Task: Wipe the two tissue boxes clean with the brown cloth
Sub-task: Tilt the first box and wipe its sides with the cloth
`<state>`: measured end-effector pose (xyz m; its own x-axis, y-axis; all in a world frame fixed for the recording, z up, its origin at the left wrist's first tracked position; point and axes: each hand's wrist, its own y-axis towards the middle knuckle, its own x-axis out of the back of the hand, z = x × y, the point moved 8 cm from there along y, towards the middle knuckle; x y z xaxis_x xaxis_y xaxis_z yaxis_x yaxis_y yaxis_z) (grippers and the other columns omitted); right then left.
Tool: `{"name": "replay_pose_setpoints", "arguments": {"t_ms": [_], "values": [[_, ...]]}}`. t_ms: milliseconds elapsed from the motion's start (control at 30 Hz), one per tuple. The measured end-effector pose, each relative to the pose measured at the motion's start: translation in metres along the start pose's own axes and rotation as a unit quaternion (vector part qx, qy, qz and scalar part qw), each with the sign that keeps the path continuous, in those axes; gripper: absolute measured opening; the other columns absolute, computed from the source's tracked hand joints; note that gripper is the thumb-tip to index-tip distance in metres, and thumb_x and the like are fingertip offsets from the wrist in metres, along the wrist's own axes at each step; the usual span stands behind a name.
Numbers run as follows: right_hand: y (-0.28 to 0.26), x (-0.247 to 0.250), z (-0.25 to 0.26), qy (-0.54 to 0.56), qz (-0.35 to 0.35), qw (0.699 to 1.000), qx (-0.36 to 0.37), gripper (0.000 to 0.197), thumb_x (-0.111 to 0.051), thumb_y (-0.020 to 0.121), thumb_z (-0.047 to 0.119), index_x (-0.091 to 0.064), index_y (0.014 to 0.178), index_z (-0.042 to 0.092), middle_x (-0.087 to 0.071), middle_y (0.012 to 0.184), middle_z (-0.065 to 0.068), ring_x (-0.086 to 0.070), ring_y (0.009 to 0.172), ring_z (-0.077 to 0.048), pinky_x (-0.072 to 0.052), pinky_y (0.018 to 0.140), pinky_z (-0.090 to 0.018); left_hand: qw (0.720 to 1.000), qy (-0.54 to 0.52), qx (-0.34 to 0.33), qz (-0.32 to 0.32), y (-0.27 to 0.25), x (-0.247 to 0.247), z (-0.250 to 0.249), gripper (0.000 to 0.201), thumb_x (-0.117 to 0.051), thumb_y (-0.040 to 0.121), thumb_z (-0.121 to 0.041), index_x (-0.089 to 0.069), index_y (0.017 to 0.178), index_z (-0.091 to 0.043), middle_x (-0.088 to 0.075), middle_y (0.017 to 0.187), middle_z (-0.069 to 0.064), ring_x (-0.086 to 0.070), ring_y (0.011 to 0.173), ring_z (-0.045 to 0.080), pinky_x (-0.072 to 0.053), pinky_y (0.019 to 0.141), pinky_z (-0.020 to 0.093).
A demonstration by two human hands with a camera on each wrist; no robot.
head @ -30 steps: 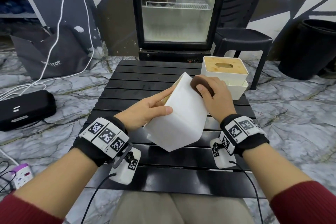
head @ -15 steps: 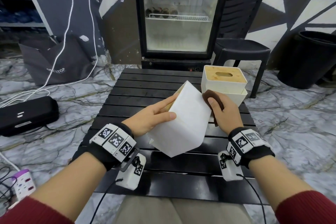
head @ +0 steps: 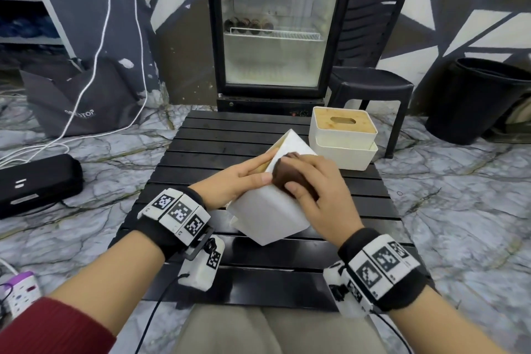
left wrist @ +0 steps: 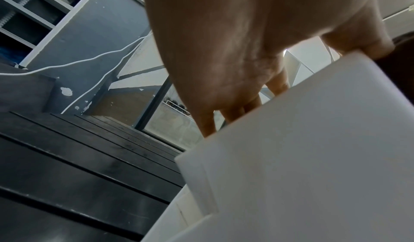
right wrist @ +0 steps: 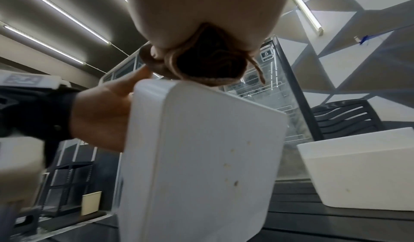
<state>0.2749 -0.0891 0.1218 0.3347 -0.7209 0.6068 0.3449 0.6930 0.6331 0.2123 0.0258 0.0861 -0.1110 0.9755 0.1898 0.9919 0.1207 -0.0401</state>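
Black slatted surface (head: 218, 135), fridge behind. Head view: left hand (head: 238, 178) clasps tilted tissue box (head: 267, 215), exposing its underside; right hand (head: 319, 190) presses bunched brown cloth (head: 283, 175) on it. Second tissue box (head: 342, 135) waits behind. Left wrist: fingers (left wrist: 253, 104) curl over box edge. Right wrist: specks remain low on the box.

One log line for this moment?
left hand: holds tilted tissue box | right hand: presses brown cloth on it | second tissue box: on table

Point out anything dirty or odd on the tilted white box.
Small brownish specks dot one flat face of the tilted white plastic tissue box, below the bunched brown cloth; another speck marks the second white tissue box.
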Motion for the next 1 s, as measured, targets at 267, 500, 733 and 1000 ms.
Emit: {"name": "replay_pose_setpoints", "arguments": {"t_ms": [267, 500, 733, 1000], "values": [[-0.013, -0.009, 0.014, -0.052, -0.026, 0.998, 0.003, 0.044, -0.05, 0.083, 0.044, -0.057, 0.121, 0.022, -0.057, 0.117, -0.003, -0.041, 0.112, -0.013, -0.038, 0.089, -0.037, 1.0, 0.004, 0.001, 0.029, -0.003, -0.009, -0.004, 0.049, -0.035, 0.094, -0.031, -0.019, 0.139, -0.045, -0.047, 0.133, -0.023, -0.053, 0.116, -0.005, -0.045, 0.092, 0.013], [0.0, -0.012, -0.012, 0.032, -0.021, 0.999, -0.039, 0.046, -0.048, 0.082, 0.043, -0.055, 0.124, 0.026, -0.053, 0.122, 0.0, -0.039, 0.113, -0.01, -0.033, 0.1, -0.039, 1.0, 0.008, 0.002, 0.024, -0.002, -0.009, -0.005, 0.051, -0.038, 0.091, -0.04, -0.022, 0.139, -0.048, -0.041, 0.14, -0.023, -0.046, 0.123, -0.007, -0.039, 0.096, 0.01], [0.023, -0.012, -0.041, 0.042, -0.043, 0.995, -0.08, 0.042, -0.054, 0.082, 0.033, -0.055, 0.124, 0.026, -0.047, 0.119, 0.006, -0.036, 0.111, -0.011, -0.032, 0.102, -0.043, 1.0, -0.011, 0.012, 0.02, -0.003, -0.01, -0.006, 0.045, -0.045, 0.095, -0.032, -0.028, 0.131, -0.053, -0.048, 0.126, -0.041, -0.046, 0.118, -0.014, -0.038, 0.085, 0.002], [0.045, -0.012, -0.069, 0.036, -0.03, 0.991, -0.123, 0.042, -0.053, 0.086, 0.032, -0.05, 0.128, 0.029, -0.049, 0.124, 0.0, -0.038, 0.115, -0.02, -0.03, 0.103, -0.042, 0.998, -0.037, 0.014, 0.046, 0.002, -0.012, -0.001, 0.058, -0.045, 0.09, -0.024, -0.024, 0.142, -0.041, -0.048, 0.139, -0.015, -0.051, 0.12, -0.001, -0.043, 0.088, 0.013]]}}
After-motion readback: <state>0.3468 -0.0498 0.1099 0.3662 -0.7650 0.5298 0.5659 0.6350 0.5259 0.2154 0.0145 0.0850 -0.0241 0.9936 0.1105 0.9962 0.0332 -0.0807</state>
